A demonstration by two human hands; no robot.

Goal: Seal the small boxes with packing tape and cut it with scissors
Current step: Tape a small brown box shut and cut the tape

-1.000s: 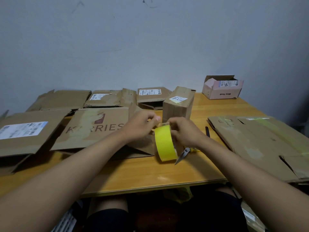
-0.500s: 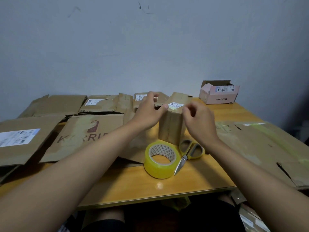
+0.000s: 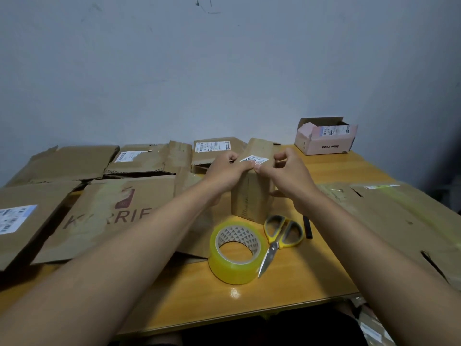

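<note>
Pinching tape at the top edge of the small box point(image 3: 252, 193), my left hand point(image 3: 225, 171) and right hand point(image 3: 290, 174) curl together; tape roll point(image 3: 234, 253) and scissors point(image 3: 279, 236) lie just below them.

Both hands off tape roll point(image 3: 235, 252), now pinching at box point(image 3: 253, 196) top

Both forearms are bare from the bottom edge of the view up to the wrists, with no sleeve showing on either. The left hand point(image 3: 225, 171) and the right hand point(image 3: 287, 177) wear no glove, ring, watch or band. Low in the view, dark clothing point(image 3: 274, 330) covers the lap.
</note>
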